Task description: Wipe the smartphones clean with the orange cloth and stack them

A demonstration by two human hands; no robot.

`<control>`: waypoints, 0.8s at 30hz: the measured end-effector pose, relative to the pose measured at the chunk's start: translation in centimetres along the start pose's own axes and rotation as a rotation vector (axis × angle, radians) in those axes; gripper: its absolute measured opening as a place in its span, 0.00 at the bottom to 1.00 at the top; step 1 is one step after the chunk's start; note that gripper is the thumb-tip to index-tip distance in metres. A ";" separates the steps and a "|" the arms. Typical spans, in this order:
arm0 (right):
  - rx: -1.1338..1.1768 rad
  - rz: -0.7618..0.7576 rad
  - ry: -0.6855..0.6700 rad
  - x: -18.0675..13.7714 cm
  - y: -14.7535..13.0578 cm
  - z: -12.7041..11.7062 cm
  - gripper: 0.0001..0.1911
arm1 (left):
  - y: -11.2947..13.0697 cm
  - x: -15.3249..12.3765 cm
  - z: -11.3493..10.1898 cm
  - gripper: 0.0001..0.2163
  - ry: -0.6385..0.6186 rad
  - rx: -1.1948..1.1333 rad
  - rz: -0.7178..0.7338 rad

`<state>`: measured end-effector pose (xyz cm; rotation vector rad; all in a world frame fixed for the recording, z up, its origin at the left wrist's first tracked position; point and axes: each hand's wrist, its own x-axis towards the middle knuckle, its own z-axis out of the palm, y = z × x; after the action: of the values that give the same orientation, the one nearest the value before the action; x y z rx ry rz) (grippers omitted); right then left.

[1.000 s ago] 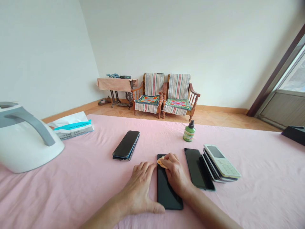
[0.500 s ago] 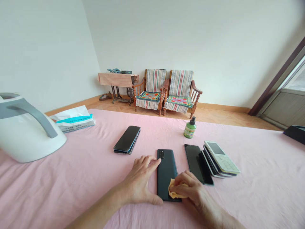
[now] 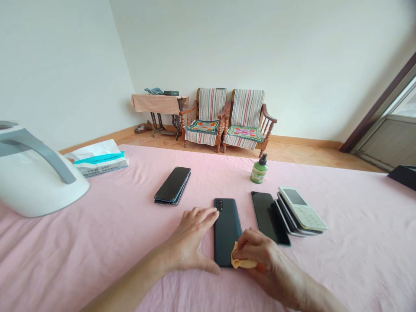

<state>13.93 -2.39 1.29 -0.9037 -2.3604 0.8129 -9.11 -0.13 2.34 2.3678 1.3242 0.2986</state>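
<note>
A dark blue smartphone (image 3: 226,229) lies back side up on the pink cloth, its camera block at the far left corner. My left hand (image 3: 196,240) is spread along its left side, fingertips at the camera corner and thumb by the near left corner. Bunched in my right hand (image 3: 261,258) is a yellow cloth (image 3: 242,258), pressed at the phone's near right corner, which it partly hides. To the right lie a black smartphone (image 3: 268,216) and a leaning stack of several phones, with a white keypad phone (image 3: 303,208) on top.
A short phone stack (image 3: 173,185) lies left of centre. Beyond the phones stands a green spray bottle (image 3: 259,169). At the left are a white and grey kettle (image 3: 42,186) and a tissue pack (image 3: 100,159). A black box (image 3: 403,177) sits at the right edge.
The yellow cloth in my right hand has shifted slightly at the phone's near right corner. My left hand keeps its place. The whole view has moved a little.
</note>
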 end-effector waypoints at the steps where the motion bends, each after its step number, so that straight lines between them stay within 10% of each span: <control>1: 0.001 -0.011 -0.013 0.1 -0.3 0.2 0.16 | 0.0 0.0 0.0 0.46 0.005 0.003 0.003; 24: -0.236 0.113 0.340 7.8 7.0 -0.4 0.15 | 0.3 -0.3 0.4 0.48 0.007 0.026 -0.003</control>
<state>11.95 7.55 -1.38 -1.1779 -2.1461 0.3850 -8.90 -0.61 2.09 2.3885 1.3419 0.2902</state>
